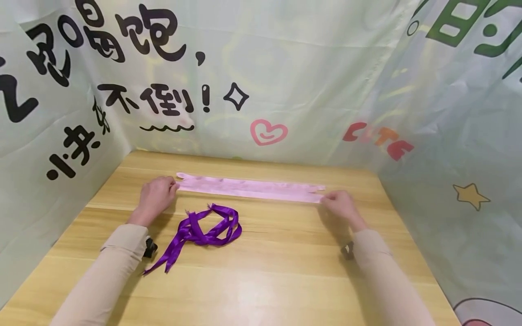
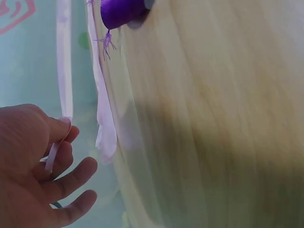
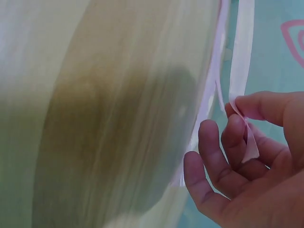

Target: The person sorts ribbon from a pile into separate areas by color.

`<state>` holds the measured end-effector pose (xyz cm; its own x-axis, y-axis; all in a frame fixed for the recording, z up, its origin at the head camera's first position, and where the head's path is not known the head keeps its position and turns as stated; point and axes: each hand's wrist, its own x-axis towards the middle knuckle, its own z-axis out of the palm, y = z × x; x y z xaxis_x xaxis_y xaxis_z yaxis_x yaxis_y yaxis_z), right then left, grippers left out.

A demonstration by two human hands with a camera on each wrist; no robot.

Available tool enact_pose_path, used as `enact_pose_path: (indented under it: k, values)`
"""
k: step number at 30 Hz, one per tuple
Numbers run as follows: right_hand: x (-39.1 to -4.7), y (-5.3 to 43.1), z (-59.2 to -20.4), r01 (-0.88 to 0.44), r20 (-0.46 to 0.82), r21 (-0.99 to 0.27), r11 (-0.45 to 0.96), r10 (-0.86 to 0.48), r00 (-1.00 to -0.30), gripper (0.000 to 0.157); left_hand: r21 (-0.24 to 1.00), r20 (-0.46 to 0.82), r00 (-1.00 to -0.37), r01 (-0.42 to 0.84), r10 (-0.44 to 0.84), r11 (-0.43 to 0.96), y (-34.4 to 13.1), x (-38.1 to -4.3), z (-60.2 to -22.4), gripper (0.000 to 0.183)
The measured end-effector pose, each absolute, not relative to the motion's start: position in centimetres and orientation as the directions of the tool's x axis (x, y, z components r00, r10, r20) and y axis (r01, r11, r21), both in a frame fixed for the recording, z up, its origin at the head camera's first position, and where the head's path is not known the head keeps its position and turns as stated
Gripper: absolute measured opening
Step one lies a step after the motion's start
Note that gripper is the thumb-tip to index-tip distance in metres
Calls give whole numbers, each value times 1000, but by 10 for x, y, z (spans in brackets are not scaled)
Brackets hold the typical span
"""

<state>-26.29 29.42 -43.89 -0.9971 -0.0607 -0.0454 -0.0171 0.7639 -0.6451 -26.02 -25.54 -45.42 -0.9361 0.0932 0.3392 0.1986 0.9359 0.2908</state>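
A pale pink ribbon [image 1: 253,194] is stretched straight between the two hands. At its left end, the thumb and forefinger of my left hand [image 1: 158,195] pinch it, and a short tail pokes out past the fingers in the left wrist view. My right hand [image 1: 340,206] pinches the opposite end, its other fingers loosely bent in the right wrist view. A second pink ribbon [image 2: 105,123] lies along the table, overlapping the held one in the head view. Nearer to me, a tangled purple ribbon [image 1: 212,237] with frayed ends rests closest to the left hand.
The light wooden table [image 1: 277,276] is bounded at the back and sides by a pale printed cloth [image 1: 310,90] with large lettering. Dark wrist devices [image 1: 150,248] sit by both sleeves.
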Motion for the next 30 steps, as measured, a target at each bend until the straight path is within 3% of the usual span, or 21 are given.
enact_pose_path:
  k: [6,18,30]
  values:
    - [-272,288,-445,-10,-21,-648,761,-32,-999,26,366,263,-963,158,61,917,-255,-269,-457,24]
    - [-276,283,-452,-32,-4,-630,776,-44,-999,26,396,221,-974,130,43,909,-254,-278,-461,33]
    - [-275,288,-451,-25,-6,-568,823,-34,-999,22,413,212,-977,110,22,904,-261,-282,-464,24]
